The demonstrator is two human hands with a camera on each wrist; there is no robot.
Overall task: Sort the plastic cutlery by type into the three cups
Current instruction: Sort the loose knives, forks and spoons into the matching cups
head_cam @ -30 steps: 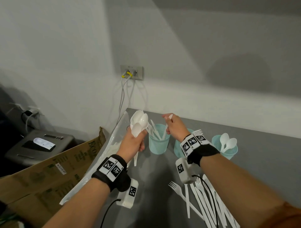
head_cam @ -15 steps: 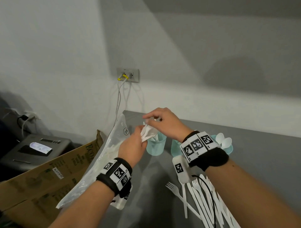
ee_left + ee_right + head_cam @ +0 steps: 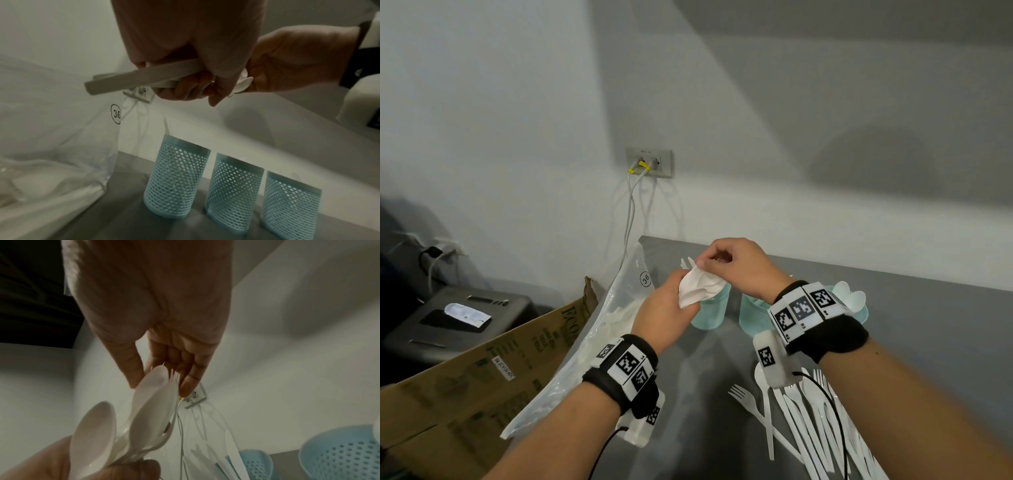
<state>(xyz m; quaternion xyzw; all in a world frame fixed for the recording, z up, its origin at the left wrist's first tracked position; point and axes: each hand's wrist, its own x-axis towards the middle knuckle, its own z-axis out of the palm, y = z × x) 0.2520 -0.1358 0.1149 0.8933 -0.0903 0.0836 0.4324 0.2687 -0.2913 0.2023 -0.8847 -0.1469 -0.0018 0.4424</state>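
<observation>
My left hand (image 3: 664, 317) grips a bundle of white plastic cutlery (image 3: 698, 287) by the handles (image 3: 144, 76), above the left cup. Spoon bowls (image 3: 92, 434) fan out of it. My right hand (image 3: 732, 263) pinches the top of the bundle between thumb and fingertips (image 3: 189, 386), where fork tines (image 3: 174, 374) stick up. Three light blue mesh cups stand in a row behind: the left cup (image 3: 176, 178) holds knives (image 3: 232, 456), the middle cup (image 3: 232, 190) is partly hidden by my right wrist, and the right cup (image 3: 861, 313) holds spoons.
Several loose forks and knives (image 3: 808, 428) lie on the grey table (image 3: 928, 342) under my right forearm. A clear plastic bag (image 3: 592, 342) leans at the table's left edge over a cardboard box (image 3: 482, 370). Cables hang from a wall socket (image 3: 649, 162).
My right hand has come back from the left cup to the top of the bundle. My left hand has tilted the bundle towards it.
</observation>
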